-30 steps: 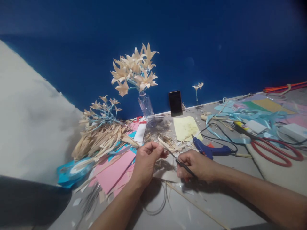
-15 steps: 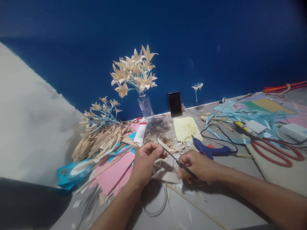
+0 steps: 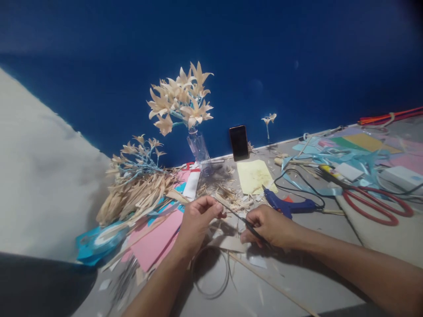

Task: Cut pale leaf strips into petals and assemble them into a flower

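In my right hand (image 3: pixel 264 226) is a slim dark pair of scissors (image 3: pixel 254 230), its blades pointing up and left towards the other hand. My left hand (image 3: pixel 203 215) pinches thumb against fingers near the blade tips; whatever is between them is too small to make out. Below the hands lie a flat pale strip (image 3: pixel 228 243) and a loop of thin wire (image 3: pixel 211 296). Dry husk scraps (image 3: pixel 228 193) litter the table just beyond my fingers. A blue glue gun (image 3: pixel 287 206) rests close to my right hand.
Pale husk flowers (image 3: pixel 185 101) stand in a clear bottle (image 3: pixel 198 147). Smaller flowers (image 3: pixel 142 154) lie on dried husks (image 3: pixel 132 200) at left, near pink paper (image 3: pixel 153 244). A phone (image 3: pixel 239 143) leans on the wall. Red-handled scissors (image 3: pixel 380 204) and blue ribbon (image 3: pixel 360 163) are at right.
The whole view has shifted slightly. Both hands stay nearly in the same place and pose, with the scissors still in my right hand.
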Motion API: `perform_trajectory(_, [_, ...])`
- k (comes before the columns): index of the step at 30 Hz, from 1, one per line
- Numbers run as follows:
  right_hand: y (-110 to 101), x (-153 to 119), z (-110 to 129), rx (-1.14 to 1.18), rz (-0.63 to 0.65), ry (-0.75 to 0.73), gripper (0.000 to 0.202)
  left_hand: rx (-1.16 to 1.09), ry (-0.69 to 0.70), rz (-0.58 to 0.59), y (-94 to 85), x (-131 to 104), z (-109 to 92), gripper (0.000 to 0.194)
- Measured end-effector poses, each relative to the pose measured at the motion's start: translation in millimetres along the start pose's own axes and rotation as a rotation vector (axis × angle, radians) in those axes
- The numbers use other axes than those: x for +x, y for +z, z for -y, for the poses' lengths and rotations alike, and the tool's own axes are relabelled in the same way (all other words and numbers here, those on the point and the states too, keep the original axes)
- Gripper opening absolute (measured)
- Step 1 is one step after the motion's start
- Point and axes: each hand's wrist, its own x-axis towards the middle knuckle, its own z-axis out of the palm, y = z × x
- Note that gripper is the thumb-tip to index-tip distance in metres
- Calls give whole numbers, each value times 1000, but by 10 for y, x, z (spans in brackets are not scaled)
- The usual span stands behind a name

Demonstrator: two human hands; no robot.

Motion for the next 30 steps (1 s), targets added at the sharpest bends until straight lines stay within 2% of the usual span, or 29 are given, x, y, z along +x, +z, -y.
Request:
perform_trajectory(7, [16, 30, -67, -102, -38, -28, 46, 99, -8, 52, -11, 6, -30, 18])
perform_trajectory(11, [-9, 20, -28, -181, -78, -38, 45, 375, -49, 151, -35, 30, -23, 17])
perform_trajectory(13, [-50, 18, -1, -208, -117, -45, 44, 526, -8, 153, -91, 61, 5, 17])
perform_trajectory(16, [-139, 32, 28, -249, -203, -60, 46, 716, 78, 19, -199, 105, 43, 15])
perform_trajectory(19, [-220, 56, 37, -278, -259, -73, 46, 975, 73, -156, -255, 120, 58, 17])
perform_trajectory(21, [-253, 64, 39, -262, -264, -74, 45, 1152, 115, -187, -240, 119, 72, 26])
perform_trajectory(23, [-274, 62, 43, -237, -278, -84, 44, 1256, 187, -127, -192, 120, 100, 34])
perform_trajectory(27, [-312, 47, 57, -173, -305, -83, 43, 1233, 241, 85, -66, 151, 200, 19])
perform_trajectory(30, [-338, 50, 56, -103, -299, -64, 40, 1247, 248, 166, 14, 181, 283, 17])
